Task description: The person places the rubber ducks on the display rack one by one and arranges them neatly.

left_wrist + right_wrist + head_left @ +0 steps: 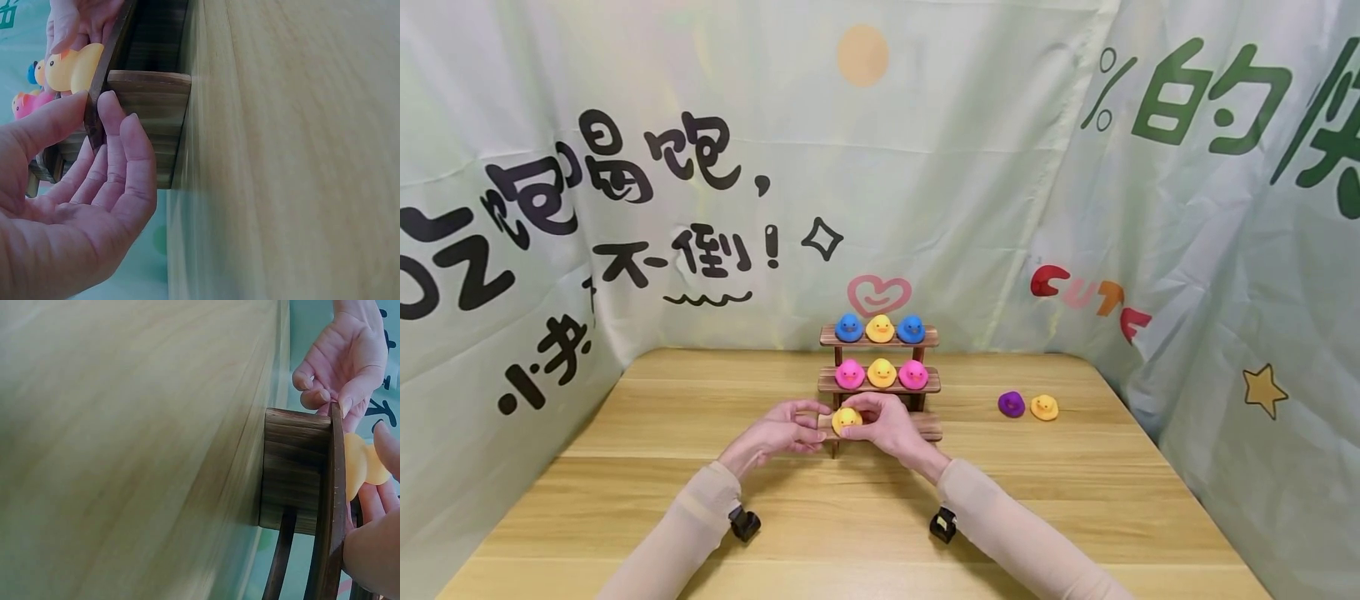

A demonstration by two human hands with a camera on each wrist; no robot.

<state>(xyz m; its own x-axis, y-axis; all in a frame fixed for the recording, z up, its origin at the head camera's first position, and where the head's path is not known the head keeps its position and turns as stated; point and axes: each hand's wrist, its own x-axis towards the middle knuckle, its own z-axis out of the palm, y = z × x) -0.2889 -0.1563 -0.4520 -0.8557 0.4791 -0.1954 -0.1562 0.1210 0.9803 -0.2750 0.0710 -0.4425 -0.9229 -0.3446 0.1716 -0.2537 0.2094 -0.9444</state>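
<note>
On the left end of the bottom tier of a small wooden display shelf (928, 427) sits a yellow rubber duck (847, 421), facing forward. My right hand (886, 423) holds this duck from the right between thumb and fingers. With thumb above and fingertips beneath, my left hand (94, 206) pinches the left end of the same board. In the right wrist view the yellow duck (357, 467) rests against the board, partly covered by the right thumb. The left hand (350, 359) also appears there at the board's end.
Blue ducks (848, 327) flank a yellow one (880, 328) on the top tier. Pink ducks (850, 374) flank another yellow one (882, 373) on the middle tier. Right of the shelf, a purple duck (1011, 404) and a yellow duck (1044, 407) lie on the wooden table (820, 533). Printed curtains (962, 167) surround it.
</note>
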